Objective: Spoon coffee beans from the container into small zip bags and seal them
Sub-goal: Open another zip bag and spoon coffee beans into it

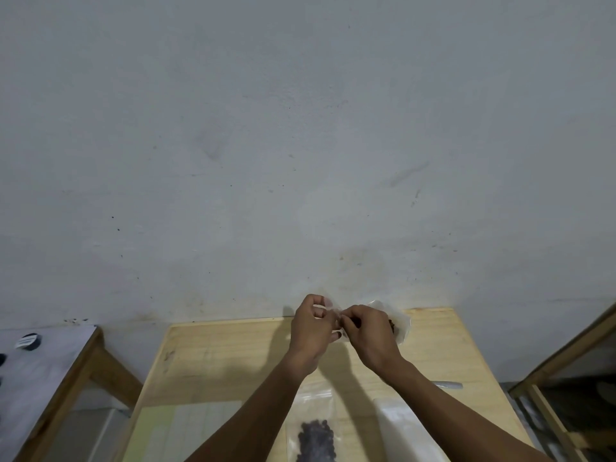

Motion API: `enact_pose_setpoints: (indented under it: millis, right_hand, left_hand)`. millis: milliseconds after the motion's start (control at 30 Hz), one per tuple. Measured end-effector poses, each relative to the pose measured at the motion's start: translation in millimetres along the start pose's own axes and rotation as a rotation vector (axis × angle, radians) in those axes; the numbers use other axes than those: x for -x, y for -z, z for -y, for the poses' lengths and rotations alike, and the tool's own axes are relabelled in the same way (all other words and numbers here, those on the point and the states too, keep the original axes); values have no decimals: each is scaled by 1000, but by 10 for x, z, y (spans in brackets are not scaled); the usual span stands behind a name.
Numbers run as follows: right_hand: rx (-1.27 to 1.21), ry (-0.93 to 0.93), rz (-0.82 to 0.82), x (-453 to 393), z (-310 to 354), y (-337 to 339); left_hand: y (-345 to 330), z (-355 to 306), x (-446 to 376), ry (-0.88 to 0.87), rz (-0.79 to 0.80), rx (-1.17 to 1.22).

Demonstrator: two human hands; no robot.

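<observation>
Both hands are raised over the far edge of the wooden table [216,361]. My left hand [311,331] and my right hand [368,335] pinch the top edge of a small clear zip bag [398,323] between them. Dark coffee beans show in the part of that bag hanging to the right of my right hand. Another clear zip bag [315,435] with coffee beans in it lies flat on the table between my forearms. A metal spoon handle [448,385] pokes out from behind my right forearm. The bean container is not in view.
A stack of clear bags or plastic sheet [405,425] lies by my right forearm, and a pale sheet [173,428] lies at the table's near left. A grey-topped side table [50,368] with a black lid stands left. A wooden frame [563,358] stands right. A grey wall rises behind.
</observation>
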State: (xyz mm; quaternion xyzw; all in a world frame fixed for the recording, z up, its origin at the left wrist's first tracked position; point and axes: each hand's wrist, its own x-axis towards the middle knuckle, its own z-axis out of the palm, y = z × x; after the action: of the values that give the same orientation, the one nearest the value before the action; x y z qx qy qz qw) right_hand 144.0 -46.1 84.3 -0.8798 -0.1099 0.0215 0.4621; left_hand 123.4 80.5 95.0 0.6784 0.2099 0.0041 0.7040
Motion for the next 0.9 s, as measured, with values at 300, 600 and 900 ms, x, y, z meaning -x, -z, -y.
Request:
enact_pose_setpoints:
  millis: [300, 600, 900]
  right_hand:
    - [11, -176, -192, -86, -249, 221]
    - [37, -105, -85, -184, -122, 195]
    - [-24, -35, 11, -147, -102, 115]
  left_hand:
    - [293, 47, 13, -118, -153, -298]
    - [30, 8, -9, -29, 123, -229]
    - [40, 1, -56, -117, 188, -435]
